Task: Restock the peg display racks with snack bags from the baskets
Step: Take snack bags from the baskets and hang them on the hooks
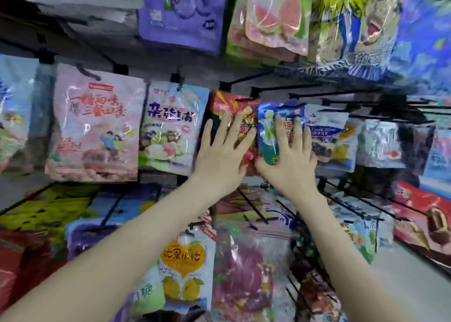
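Observation:
A red snack bag (pixel 225 107) hangs on a black peg in the middle row of the rack. My left hand (pixel 223 148) lies flat on it with the fingers spread and straight. Right beside it hangs a blue and green snack bag (pixel 268 134). My right hand (pixel 291 158) presses against that bag, fingers straight, thumb along its lower left edge. The two bags touch each other. No basket is in view.
Pink (pixel 95 124) and white-blue (pixel 170 129) bags hang to the left, white bags (pixel 329 136) to the right. Bare black pegs (pixel 353 97) jut out at upper right. Purple (pixel 181 12) and green (pixel 271 16) bags hang above; yellow-heart (pixel 185 268) and purple (pixel 244 273) bags below.

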`<state>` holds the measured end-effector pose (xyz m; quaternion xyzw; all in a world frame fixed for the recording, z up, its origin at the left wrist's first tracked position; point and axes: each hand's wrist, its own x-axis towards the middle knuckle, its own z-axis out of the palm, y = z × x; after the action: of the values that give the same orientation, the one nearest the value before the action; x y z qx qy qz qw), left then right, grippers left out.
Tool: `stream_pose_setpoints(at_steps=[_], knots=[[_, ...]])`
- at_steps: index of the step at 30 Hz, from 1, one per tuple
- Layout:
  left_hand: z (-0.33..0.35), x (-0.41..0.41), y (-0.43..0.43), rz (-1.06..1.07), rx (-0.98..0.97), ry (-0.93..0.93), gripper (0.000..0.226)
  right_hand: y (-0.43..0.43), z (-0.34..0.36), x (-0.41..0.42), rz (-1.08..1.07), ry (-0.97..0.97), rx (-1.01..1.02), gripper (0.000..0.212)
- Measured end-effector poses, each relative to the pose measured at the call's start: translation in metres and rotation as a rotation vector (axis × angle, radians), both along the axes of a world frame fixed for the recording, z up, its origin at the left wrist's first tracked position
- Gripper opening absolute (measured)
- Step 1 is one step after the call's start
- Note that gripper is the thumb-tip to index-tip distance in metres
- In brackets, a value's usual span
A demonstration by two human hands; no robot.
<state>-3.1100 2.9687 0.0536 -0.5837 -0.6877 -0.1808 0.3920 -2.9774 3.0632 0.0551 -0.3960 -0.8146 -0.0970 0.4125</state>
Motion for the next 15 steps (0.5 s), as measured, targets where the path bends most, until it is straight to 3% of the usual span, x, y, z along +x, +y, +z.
stream_pose_setpoints(at_steps=[5,9,12,15], knots=[[-0.002,0.005,0.003,0.028,0.001,-0.062,0.078,0.018,-0.004,0.006,0.011,0.005,0.146,0.088],[-0.002,0.021,0.006,0.023,0.158,-0.139,0.06,0.021,-0.005,0.008,0.083,0.035,0.142,0.084],[-0.003,0.045,0.013,-0.049,0.274,-0.169,0.055,0.02,-0.001,0.018,0.288,0.074,0.043,0.079],[0.005,0.07,0.019,-0.156,0.33,-0.149,0.05,0.029,-0.001,0.033,0.589,0.201,-0.025,0.053]])
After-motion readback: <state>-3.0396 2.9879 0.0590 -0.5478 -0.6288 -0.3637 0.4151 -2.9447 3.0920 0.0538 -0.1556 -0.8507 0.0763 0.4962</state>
